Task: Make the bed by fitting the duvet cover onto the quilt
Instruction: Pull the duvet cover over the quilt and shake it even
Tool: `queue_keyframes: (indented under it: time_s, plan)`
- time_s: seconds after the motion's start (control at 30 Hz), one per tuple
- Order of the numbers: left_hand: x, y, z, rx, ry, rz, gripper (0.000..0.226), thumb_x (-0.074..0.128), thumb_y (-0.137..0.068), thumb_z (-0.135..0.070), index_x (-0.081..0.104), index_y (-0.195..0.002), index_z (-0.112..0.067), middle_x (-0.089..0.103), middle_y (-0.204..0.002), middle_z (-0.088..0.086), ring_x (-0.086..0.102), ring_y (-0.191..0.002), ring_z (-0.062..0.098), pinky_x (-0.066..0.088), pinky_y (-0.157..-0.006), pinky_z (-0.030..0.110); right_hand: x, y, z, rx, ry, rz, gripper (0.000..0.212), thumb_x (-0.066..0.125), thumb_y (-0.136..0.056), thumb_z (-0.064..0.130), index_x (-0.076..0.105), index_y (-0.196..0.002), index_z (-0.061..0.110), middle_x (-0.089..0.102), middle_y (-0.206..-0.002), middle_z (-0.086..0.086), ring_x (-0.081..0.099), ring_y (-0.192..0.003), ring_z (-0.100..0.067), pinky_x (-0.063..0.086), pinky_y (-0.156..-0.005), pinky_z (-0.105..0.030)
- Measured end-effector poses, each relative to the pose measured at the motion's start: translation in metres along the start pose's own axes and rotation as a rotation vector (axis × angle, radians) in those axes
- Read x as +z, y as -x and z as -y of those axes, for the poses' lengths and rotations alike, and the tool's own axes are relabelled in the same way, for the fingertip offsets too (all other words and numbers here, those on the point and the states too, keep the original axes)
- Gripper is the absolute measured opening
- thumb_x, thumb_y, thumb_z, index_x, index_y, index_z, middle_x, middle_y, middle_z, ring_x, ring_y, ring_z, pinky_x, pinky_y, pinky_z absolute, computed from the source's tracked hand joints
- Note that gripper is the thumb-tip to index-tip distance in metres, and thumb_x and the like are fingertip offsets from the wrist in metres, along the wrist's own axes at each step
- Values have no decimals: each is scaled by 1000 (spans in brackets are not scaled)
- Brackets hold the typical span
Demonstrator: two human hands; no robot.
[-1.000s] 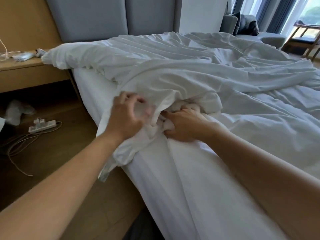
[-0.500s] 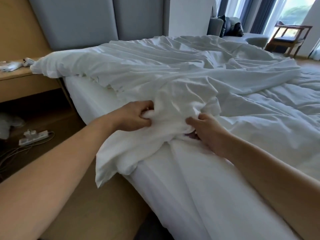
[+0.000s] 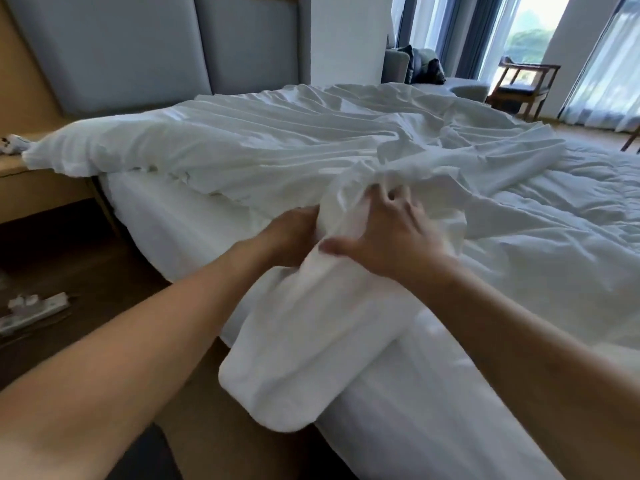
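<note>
A white duvet cover [image 3: 294, 143] lies rumpled across the bed, with the white quilt [image 3: 571, 216] spread on the right side. One corner of the bedding [image 3: 287, 362] hangs over the bed's near edge. My left hand [image 3: 291, 237] grips a fold of the white fabric at that corner, its fingers partly hidden in the cloth. My right hand [image 3: 388, 237] sits just to its right, fingers curled into the bunched cover and thumb pressed against the fold. Where cover ends and quilt begins under my hands I cannot tell.
The mattress in a white sheet [image 3: 433, 410] runs along the near edge. A grey padded headboard [image 3: 138, 46] stands behind. A wooden bedside shelf [image 3: 34, 188] is at left, a power strip [image 3: 31, 310] on the floor. A wooden chair [image 3: 523, 84] and sofa stand by the window.
Both hands have come closer together on the bunched corner. My right hand has moved up from under the fabric onto the top of the fold. The hanging corner now looks fuller.
</note>
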State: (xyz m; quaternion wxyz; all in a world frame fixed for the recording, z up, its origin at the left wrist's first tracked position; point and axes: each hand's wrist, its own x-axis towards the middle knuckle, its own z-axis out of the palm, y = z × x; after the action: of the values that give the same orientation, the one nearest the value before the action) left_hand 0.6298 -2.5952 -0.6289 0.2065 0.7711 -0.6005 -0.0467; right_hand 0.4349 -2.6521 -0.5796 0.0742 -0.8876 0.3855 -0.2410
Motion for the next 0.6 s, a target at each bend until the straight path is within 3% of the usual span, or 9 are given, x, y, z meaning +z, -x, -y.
queue_keyframes:
  time_s: [0.07, 0.13, 0.2, 0.27, 0.33, 0.37, 0.43, 0.53, 0.6]
  plan:
    - [-13, -3, 23, 88, 100, 147, 65, 80, -72, -36, 53, -131, -37, 61, -128, -11, 57, -116, 14, 44, -86, 22, 31, -6, 14, 109, 83, 258, 111, 75, -75, 55, 11, -155, 11, 45, -144, -16, 50, -127, -39, 46, -101, -49]
    - [-34, -15, 62, 133, -106, 216, 88, 83, -64, -33, 42, -142, -41, 46, -142, -7, 43, -129, 17, 37, -104, 27, 53, -4, 9, 113, 229, 163, 87, 61, -92, 27, 8, -155, 1, 58, -134, -20, 60, -118, -38, 49, -94, -42]
    - [-40, -34, 92, 89, -470, 102, 110, 84, -63, -44, 24, -155, -35, 30, -156, 2, 28, -143, 29, 17, -120, 44, 63, 4, 5, 88, 372, 38, 72, 51, -94, 22, 18, -154, 1, 68, -115, -19, 69, -101, -36, 51, -80, -39]
    - [-23, -48, 99, 148, -564, 19, 93, 78, -74, -47, 33, -153, -25, 37, -153, 8, 34, -141, 33, 9, -122, 53, 71, 11, 5, 51, 417, -44, 65, 50, -93, 29, 30, -150, 6, 71, -99, -18, 70, -89, -38, 49, -71, -38]
    - [-6, -60, 97, 288, -575, -67, 50, 65, -85, -30, 53, -132, -16, 58, -132, 13, 53, -123, 34, 25, -115, 47, 70, 13, 4, 69, 375, -56, 60, 51, -93, 36, 38, -146, 11, 71, -94, -21, 69, -87, -42, 51, -72, -40]
    - [-6, -65, 99, 344, -588, -98, 38, 63, -84, -25, 57, -120, -14, 65, -120, 13, 60, -111, 35, 34, -105, 44, 67, 15, 1, 95, 327, -47, 57, 52, -93, 37, 40, -144, 15, 70, -96, -23, 68, -89, -45, 54, -75, -44]
    - [-23, -71, 111, 425, -587, -112, 35, 64, -79, -23, 57, -112, -14, 71, -101, 15, 68, -93, 37, 44, -87, 40, 58, 22, -7, 151, 240, -55, 51, 55, -92, 35, 47, -140, 19, 69, -100, -26, 66, -93, -49, 54, -79, -49]
    - [-56, -82, 144, 442, -551, -80, 50, 64, -79, -28, 55, -127, -19, 71, -100, 18, 69, -93, 42, 51, -74, 42, 39, 42, -24, 233, 225, -94, 36, 58, -88, 29, 60, -122, 19, 69, -97, -24, 66, -91, -47, 54, -76, -48]
    - [-80, -85, 165, 453, -514, -88, 46, 66, -76, -29, 60, -121, -22, 73, -98, 17, 69, -90, 42, 52, -71, 43, 29, 54, -34, 281, 277, -106, 26, 57, -85, 30, 65, -107, 18, 69, -88, -21, 67, -85, -44, 55, -72, -48]
